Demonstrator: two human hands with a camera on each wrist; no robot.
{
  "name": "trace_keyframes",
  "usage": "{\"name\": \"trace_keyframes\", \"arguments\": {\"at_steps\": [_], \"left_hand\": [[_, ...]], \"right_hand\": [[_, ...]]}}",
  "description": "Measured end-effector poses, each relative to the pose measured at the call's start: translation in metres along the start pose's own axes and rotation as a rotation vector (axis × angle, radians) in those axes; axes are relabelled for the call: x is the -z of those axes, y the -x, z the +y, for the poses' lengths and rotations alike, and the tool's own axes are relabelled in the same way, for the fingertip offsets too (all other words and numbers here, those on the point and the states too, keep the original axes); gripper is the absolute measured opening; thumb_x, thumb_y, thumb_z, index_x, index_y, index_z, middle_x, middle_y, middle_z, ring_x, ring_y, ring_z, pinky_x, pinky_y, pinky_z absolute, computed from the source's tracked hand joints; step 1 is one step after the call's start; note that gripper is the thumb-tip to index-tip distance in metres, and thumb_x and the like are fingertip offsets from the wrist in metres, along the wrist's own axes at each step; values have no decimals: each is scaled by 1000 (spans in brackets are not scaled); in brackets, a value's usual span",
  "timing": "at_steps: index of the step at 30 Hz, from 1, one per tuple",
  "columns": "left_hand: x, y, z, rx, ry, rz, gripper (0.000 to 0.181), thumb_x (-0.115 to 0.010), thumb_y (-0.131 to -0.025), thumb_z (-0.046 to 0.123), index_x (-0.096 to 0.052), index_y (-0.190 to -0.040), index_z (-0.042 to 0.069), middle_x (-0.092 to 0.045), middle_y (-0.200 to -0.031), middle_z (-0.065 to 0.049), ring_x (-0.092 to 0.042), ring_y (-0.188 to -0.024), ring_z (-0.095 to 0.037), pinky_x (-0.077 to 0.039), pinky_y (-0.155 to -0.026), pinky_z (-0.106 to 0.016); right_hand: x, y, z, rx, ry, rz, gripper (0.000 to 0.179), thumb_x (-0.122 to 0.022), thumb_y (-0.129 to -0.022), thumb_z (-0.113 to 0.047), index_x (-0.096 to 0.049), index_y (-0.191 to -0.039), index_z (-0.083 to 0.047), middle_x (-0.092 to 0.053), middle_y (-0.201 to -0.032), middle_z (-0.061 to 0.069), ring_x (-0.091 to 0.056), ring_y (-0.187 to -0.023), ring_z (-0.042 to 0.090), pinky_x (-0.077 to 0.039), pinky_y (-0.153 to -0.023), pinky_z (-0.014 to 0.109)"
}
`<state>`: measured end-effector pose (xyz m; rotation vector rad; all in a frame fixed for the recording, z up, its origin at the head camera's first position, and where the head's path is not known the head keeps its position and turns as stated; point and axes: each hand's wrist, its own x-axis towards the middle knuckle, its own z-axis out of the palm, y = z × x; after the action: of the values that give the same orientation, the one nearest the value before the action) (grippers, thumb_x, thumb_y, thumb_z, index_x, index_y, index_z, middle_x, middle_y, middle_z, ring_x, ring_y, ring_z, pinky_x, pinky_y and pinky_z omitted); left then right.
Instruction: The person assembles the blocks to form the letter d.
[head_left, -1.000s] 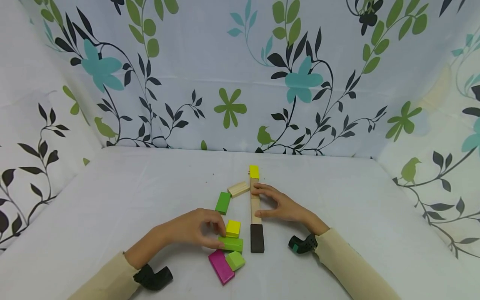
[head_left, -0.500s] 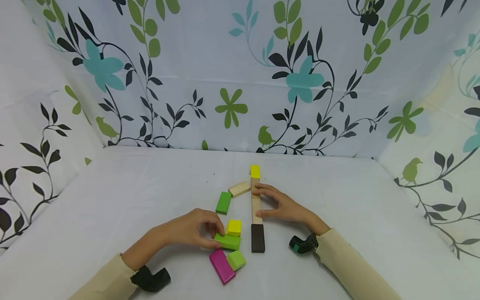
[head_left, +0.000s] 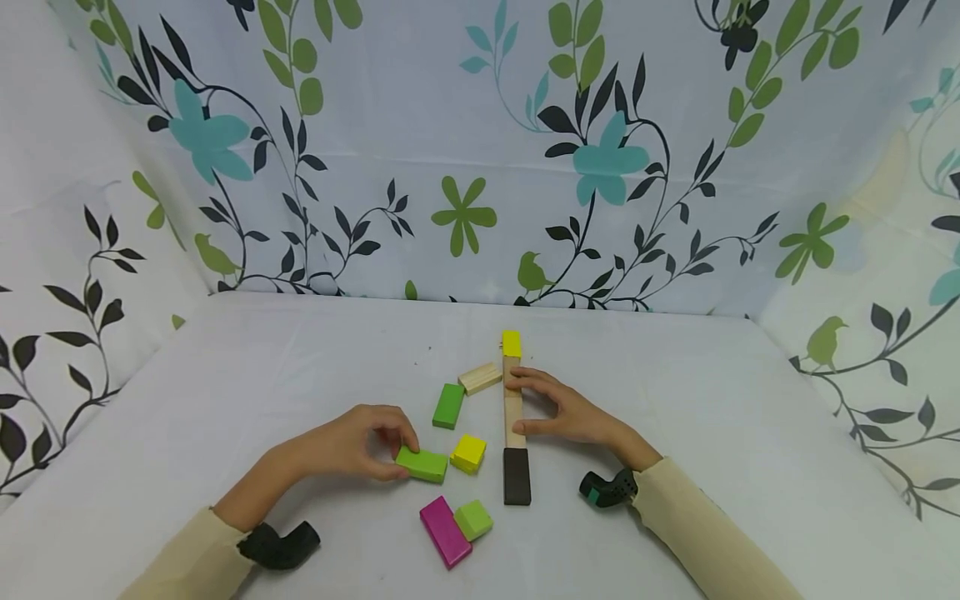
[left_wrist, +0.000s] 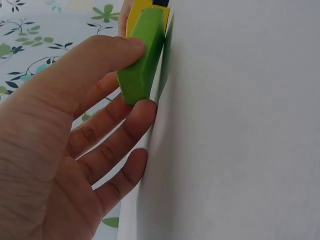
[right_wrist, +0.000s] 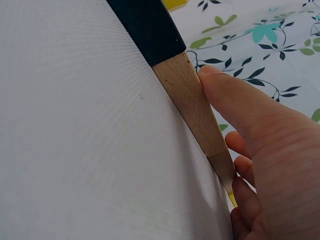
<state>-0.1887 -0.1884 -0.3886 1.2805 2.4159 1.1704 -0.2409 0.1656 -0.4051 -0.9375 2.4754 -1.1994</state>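
Observation:
My left hand (head_left: 356,442) pinches a light green block (head_left: 422,464) between thumb and fingers. In the left wrist view the thumb lies against one face of that green block (left_wrist: 142,60) and the fingertips are at its lower end. A straight row runs away from me: a dark block (head_left: 516,477), pale wooden blocks (head_left: 513,421) and a yellow block (head_left: 511,343) at the far end. My right hand (head_left: 566,412) rests against the wooden part of the row, thumb and fingertips spread apart along it. The right wrist view shows the thumb touching the wooden block (right_wrist: 182,92).
Left of the row lie a loose yellow block (head_left: 468,454), a darker green block (head_left: 447,406) and a grooved wooden block (head_left: 480,378). Closer to me, a magenta block (head_left: 446,533) touches a lime block (head_left: 473,520). A patterned cloth (head_left: 420,108) hangs behind the white table (head_left: 300,350).
My left hand has drawn the light green block leftward and slightly away from me, off the group. The loose yellow block has turned a little. My right hand has stayed in place.

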Motion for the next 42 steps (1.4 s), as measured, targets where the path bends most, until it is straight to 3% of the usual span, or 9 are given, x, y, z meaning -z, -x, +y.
{"name": "trace_keyframes", "arguments": {"at_steps": [9, 21, 31, 37, 42], "left_hand": [[-2, -2, 1, 123, -34, 79, 24, -79, -82, 23, -66, -100, 13, -64, -93, 4, -60, -74, -10, -46, -67, -24], [-20, -11, 20, 341, -310, 156, 32, -78, -81, 33, -66, -107, 18, -58, -86, 10, -47, -69, -5, -42, -57, -21], [-25, -19, 26, 434, -355, 223, 37, -71, -85, 43, -66, -110, 16, -58, -84, 9, -50, -68, -6, -43, -57, -23], [-23, -36, 17, 457, -328, 296, 37, -67, -90, 37, -65, -116, 9, -61, -90, 2, -53, -72, -9, -45, -58, -26], [-21, -53, 9, 490, -360, 292, 44, -70, -87, 39, -64, -118, 8, -64, -96, -1, -54, -76, -12, -45, -60, -27]], "right_hand": [[0, 0, 0, -6, -10, -4, 63, -75, -87, -27, -49, -143, -17, -28, -159, 3, -17, -148, 29, -15, -116, 56], [0, 1, 1, -12, 5, -1, 66, -75, -86, -32, -48, -144, -18, -27, -159, 0, -17, -148, 28, -16, -116, 55], [2, 0, -1, -9, 8, 1, 64, -75, -87, -31, -48, -143, -17, -28, -159, 2, -17, -148, 29, -16, -116, 57], [1, -1, 2, -14, -10, 1, 63, -74, -87, -26, -48, -143, -17, -28, -159, 3, -16, -148, 30, -15, -115, 58], [0, -1, 3, -19, -18, -3, 62, -74, -87, -25, -48, -143, -17, -27, -159, 4, -16, -148, 30, -15, -115, 58]]}}
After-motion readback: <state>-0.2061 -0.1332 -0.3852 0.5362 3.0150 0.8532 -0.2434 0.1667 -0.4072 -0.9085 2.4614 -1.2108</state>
